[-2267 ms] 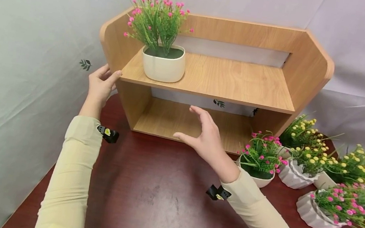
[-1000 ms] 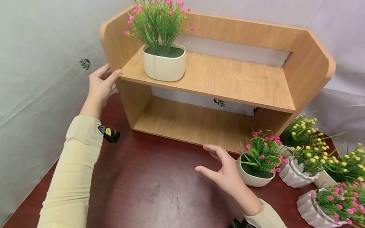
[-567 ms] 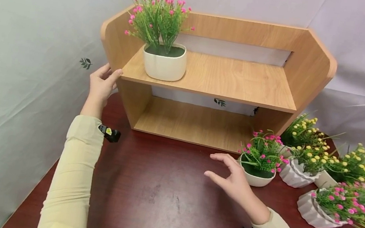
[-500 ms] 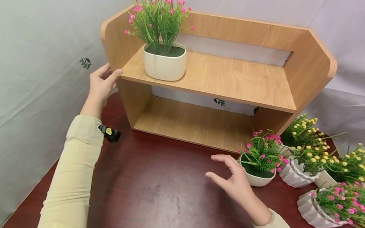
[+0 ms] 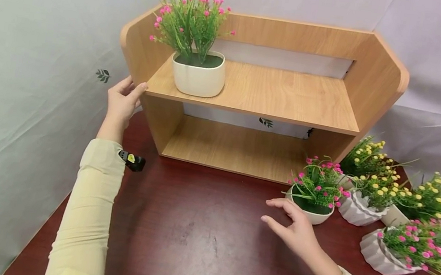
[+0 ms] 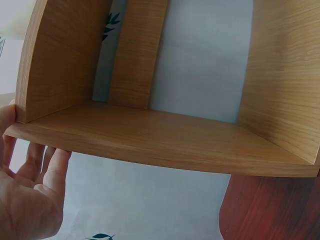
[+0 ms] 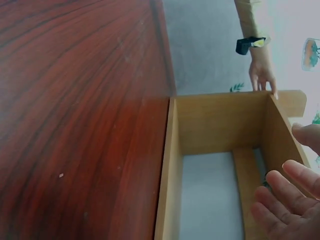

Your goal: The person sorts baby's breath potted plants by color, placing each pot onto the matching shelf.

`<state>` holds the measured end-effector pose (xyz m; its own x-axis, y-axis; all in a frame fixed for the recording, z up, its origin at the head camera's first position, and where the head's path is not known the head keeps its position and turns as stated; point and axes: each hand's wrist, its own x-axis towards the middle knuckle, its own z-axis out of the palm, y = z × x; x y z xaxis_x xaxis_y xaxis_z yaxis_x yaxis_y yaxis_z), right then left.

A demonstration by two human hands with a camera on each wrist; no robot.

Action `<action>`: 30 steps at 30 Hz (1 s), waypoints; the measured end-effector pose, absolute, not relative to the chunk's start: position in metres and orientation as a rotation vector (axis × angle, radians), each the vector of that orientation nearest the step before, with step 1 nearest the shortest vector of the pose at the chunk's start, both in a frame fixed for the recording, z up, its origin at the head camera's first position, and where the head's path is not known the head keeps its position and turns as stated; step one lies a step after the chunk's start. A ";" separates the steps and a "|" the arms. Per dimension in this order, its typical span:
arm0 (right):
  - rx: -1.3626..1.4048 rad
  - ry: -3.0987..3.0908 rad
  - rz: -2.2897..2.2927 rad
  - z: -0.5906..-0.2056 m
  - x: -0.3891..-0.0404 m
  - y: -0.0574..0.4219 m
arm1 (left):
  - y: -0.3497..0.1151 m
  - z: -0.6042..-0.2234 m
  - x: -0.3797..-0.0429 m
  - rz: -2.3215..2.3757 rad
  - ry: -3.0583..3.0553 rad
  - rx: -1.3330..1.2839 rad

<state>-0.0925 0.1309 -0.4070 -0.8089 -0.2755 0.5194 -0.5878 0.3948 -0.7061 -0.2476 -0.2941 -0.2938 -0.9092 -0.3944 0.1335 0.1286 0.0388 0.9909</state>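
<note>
You have the wooden shelf (image 5: 296,36) standing on the red-brown tabletop (image 5: 189,245), whose surface spreads out before its lower front edge. On its upper board (image 5: 289,93), a tall pink-flowered plant (image 5: 197,78) sits near the left side panel (image 5: 143,53); bare board runs from there to the right side panel (image 5: 378,84). A short pink-flowered plant (image 5: 318,187) stands just before the shelf's right end, and other potted plants (image 5: 434,198) crowd the tabletop beyond it. Your left hand (image 5: 121,103) grips the shelf's left panel between thumb and fingers. Your right hand (image 5: 297,233), thumb and fingers well parted, hovers before the shelf's right half, near the short plant, holding nothing.
</note>
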 end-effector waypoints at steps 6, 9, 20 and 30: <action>0.618 -2.412 1.313 -0.413 -0.087 0.142 | -0.293 -0.295 -0.249 -1.942 -1.925 0.259; 0.598 -2.405 1.322 -0.418 -0.086 0.148 | -0.293 -0.295 -0.249 -1.944 -1.928 0.264; 0.483 -2.399 1.278 -0.432 -0.085 0.171 | -0.294 -0.296 -0.248 -1.921 -1.951 0.271; 0.305 -2.403 1.300 -0.439 -0.082 0.186 | -0.294 -0.295 -0.250 -1.922 -1.960 0.279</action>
